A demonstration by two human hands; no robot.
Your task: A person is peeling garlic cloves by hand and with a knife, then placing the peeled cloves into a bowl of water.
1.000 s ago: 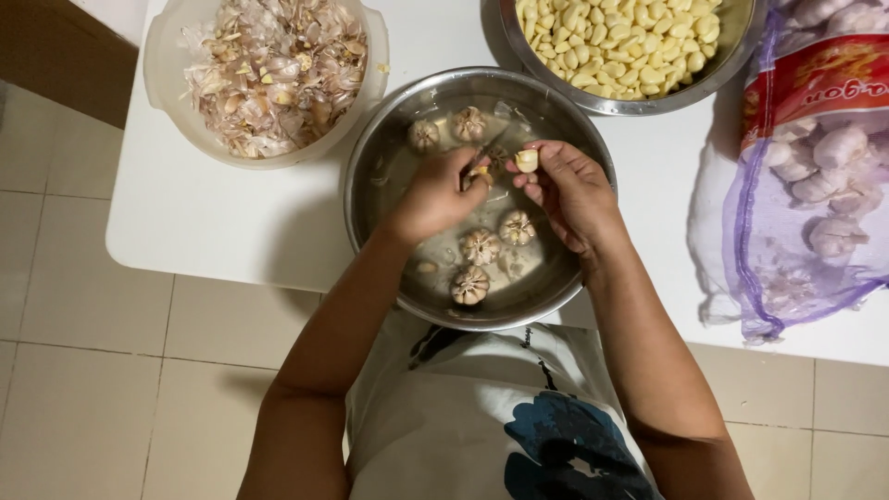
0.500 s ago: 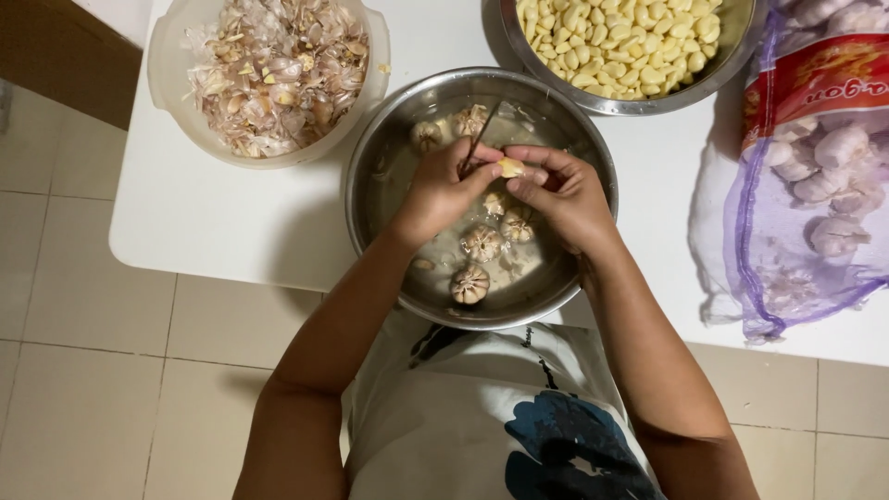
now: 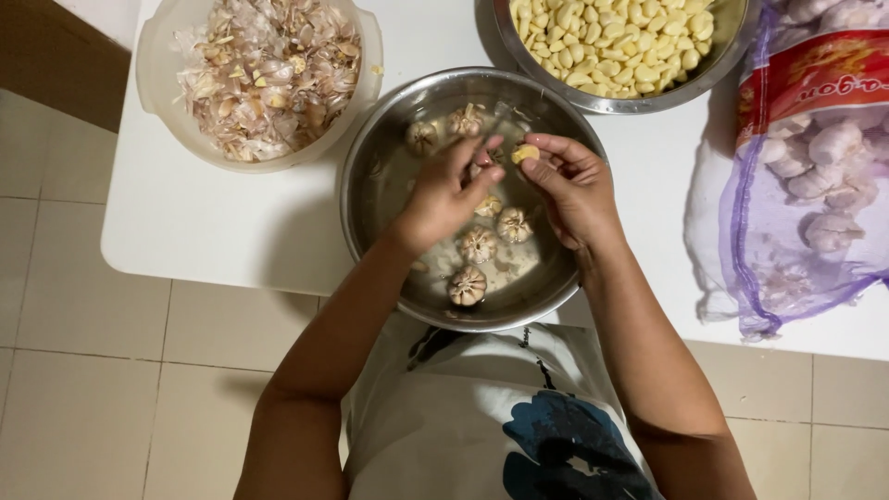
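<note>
**Clove pinched above steel bowl**

Clove [image 3: 525,152]: pale yellow, in my right hand's [image 3: 572,188] fingertips, over the far side of the steel bowl [image 3: 370,185]. Long axis I cannot tell; too small. Right hand grasps it, palm turned inward. Left hand [image 3: 451,190] just beside, left of the clove, fingers curled and reaching toward it; whether it grips a blade or scrap of skin, I cannot tell. Forearms converge from below. Bulbs [image 3: 479,244] lie wet in the bowl beneath. Skins tub [image 3: 148,83] far left, peeled-clove bowl [image 3: 713,69] far right, mesh sack [image 3: 796,213] at right edge.
</note>
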